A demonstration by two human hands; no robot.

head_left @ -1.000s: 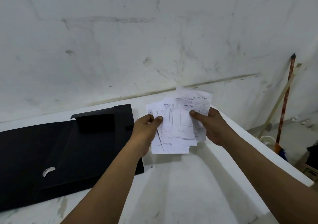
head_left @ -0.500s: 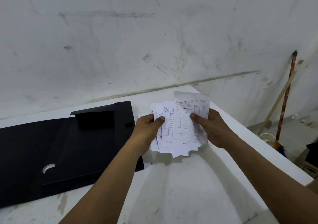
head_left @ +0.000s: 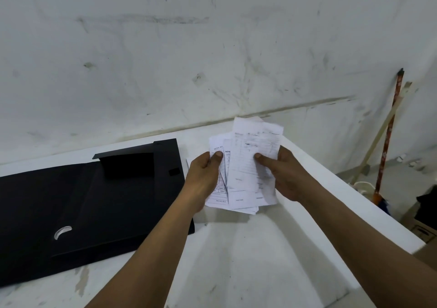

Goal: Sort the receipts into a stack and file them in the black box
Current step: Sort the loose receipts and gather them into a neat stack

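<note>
A loose bunch of white printed receipts (head_left: 246, 170) hangs fanned above the white table (head_left: 248, 260). My left hand (head_left: 204, 180) pinches its left edge with the thumb on top. At the right side my right hand (head_left: 286, 175) holds the front receipts, thumb pressed on the topmost sheet. The sheets are uneven, with the top one sticking up highest. To the left, the black box (head_left: 82, 201) lies open and flat on the table, a flap raised at its back, and my left forearm crosses its right corner.
A stained white wall (head_left: 212, 59) runs close behind the table. The table's right edge (head_left: 378, 217) drops off to the floor, where a red-handled broom (head_left: 387, 139) leans on the wall beside a dark cardboard box (head_left: 425, 227).
The front receipts have slid up and toward the left within the bunch, narrowing the fan. Both hands kept their grip and shifted only slightly.
</note>
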